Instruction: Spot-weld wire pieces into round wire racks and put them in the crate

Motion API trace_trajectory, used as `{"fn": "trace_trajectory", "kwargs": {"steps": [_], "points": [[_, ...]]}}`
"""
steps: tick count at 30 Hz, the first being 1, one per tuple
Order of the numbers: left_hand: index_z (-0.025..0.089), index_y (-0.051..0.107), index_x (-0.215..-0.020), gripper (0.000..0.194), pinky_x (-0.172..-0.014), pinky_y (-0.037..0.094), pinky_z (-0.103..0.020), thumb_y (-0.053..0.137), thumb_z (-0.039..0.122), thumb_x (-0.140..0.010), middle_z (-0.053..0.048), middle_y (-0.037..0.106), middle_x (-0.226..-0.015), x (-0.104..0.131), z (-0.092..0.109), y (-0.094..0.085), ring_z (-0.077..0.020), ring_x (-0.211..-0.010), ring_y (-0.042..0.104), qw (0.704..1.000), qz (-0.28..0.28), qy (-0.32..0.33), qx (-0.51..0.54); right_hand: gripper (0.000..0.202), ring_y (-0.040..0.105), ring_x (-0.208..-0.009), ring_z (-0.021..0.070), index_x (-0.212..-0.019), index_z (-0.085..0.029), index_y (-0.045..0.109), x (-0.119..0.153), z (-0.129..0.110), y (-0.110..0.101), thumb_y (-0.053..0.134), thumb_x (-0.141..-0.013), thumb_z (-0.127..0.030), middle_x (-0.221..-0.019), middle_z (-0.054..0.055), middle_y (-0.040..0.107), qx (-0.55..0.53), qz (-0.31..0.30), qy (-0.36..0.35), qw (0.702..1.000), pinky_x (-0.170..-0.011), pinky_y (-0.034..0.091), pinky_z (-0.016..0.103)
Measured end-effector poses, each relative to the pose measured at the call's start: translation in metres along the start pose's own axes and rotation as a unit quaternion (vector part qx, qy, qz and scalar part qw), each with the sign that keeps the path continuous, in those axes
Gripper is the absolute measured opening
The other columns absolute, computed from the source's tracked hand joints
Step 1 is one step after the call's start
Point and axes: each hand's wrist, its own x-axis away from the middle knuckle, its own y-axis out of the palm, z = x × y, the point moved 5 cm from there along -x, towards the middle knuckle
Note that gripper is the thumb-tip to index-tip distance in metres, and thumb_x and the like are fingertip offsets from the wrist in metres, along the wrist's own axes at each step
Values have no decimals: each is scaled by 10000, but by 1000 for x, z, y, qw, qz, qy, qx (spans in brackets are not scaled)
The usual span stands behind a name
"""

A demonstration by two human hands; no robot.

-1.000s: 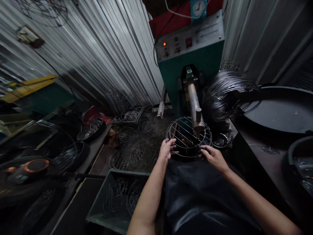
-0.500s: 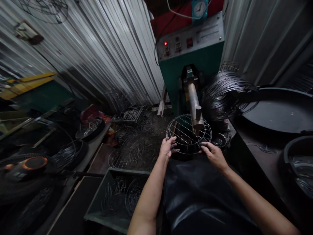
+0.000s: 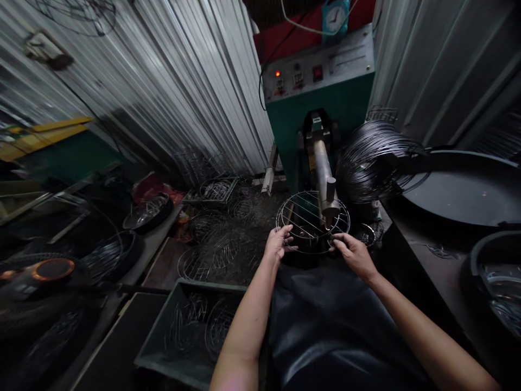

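A round wire rack with parallel bars is held out in front of me. My left hand grips its near left rim between thumb and fingers. On the near right rim, my right hand pinches the wire. The metal arm of a green machine reaches over the rack's right part, its pointed tip at the bars. Whether tip and wire touch is too small to tell. What lies under the rack is dark and partly hidden.
A coil of wire hangs right of the arm. Farther right are a large round pan and a black tub. At lower left stands a green bin with wire pieces; more wire racks lie behind it.
The rack and both hands have shifted very slightly left. Both hands keep their hold on the rim. The camera view has moved a little.
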Motion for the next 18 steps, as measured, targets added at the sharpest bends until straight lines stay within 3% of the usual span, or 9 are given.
{"fn": "trace_trajectory", "kwargs": {"steps": [7, 18], "points": [[165, 493, -832, 367, -674, 515, -540, 751, 287, -602, 55, 455, -630, -10, -6, 0, -76, -531, 512, 1000, -5, -12, -1, 319, 661, -670, 190, -890, -172, 597, -4, -2, -1, 493, -781, -453, -674, 37, 676, 28, 11, -4, 1000, -675, 503, 296], [154, 510, -785, 302, -635, 541, -481, 735, 275, -625, 53, 437, -605, -9, -6, -3, -66, -496, 477, 1000, 13, -23, -5, 298, 641, -631, 188, -887, -162, 608, -10, -2, 4, 487, -795, -418, -650, 41, 662, 23, 11, -13, 1000, -657, 510, 313]]}}
